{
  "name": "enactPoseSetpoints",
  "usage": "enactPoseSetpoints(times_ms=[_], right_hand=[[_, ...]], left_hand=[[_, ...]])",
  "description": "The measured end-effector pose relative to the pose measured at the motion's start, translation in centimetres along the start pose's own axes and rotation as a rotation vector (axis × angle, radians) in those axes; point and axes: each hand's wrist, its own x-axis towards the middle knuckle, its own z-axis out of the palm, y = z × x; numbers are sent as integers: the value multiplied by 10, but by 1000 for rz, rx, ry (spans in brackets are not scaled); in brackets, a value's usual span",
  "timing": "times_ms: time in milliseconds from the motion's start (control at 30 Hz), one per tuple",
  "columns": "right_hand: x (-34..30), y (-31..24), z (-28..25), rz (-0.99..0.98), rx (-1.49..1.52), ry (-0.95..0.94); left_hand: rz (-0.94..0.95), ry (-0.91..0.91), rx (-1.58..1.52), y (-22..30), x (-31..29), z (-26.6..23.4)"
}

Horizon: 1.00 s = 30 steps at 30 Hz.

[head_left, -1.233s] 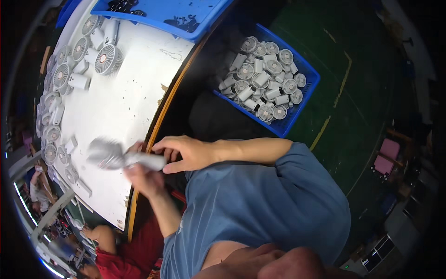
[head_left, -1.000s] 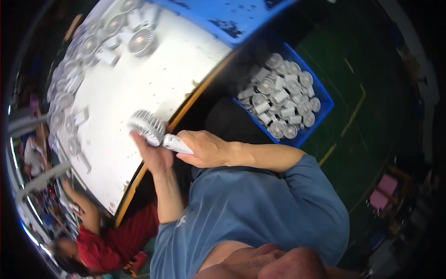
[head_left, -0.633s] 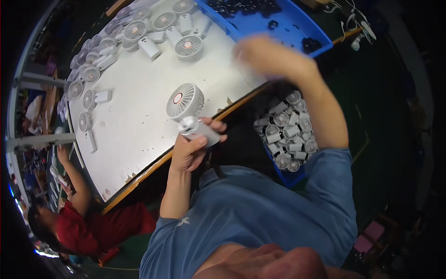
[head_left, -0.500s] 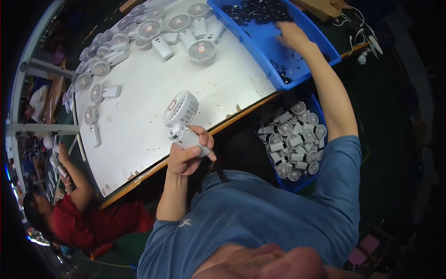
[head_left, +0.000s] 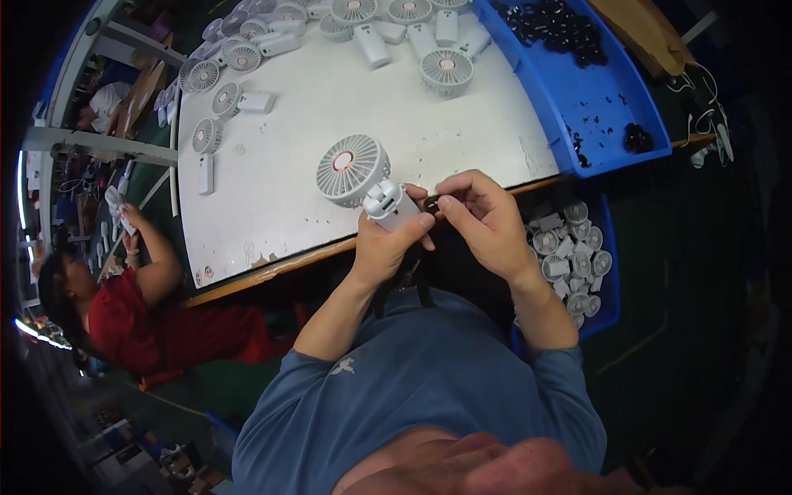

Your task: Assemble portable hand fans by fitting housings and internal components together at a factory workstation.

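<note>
My left hand (head_left: 384, 247) is closed around the handle of a white handheld fan (head_left: 353, 170), whose round grille tilts up and to the left over the table's near edge. Close to the handle's lower end, my right hand (head_left: 488, 223) pinches a small dark piece (head_left: 431, 205) between thumb and fingers. That piece is at or against the handle's end; whether it touches cannot be made out. Similar black pieces (head_left: 551, 31) lie heaped at the far end of a blue tray (head_left: 598, 157) on the right, with a smaller clump (head_left: 638, 139) at its near end.
More white fans (head_left: 446, 73) lie along the far and left sides of the white table (head_left: 297, 107). Below the table edge at right stands a blue bin (head_left: 609, 285) full of fans (head_left: 582, 264). A co-worker in red (head_left: 132, 322) handles a fan at far left.
My right hand has come from the blue tray to the fan's handle, now with a small dark piece. The fan in my left hand has turned and shifted right; the whole view has shifted too.
</note>
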Motion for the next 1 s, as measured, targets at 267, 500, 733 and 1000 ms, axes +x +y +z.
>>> enactPoseSetpoints(times_ms=[267,500,733,1000], right_hand=[[-29,13,5,-272,-391,133],[2,-27,11,-600,-773,-179],[-33,-13,21,-436,-970,-135],[-86,54,-9,-182,-410,265]], left_hand=[[-283,-81,-95,4,-20,-4],[-435,-291,-345,2,-36,-11],[-400,11,-406,-5,-32,13],[229,-627,1214,9,-33,52]])
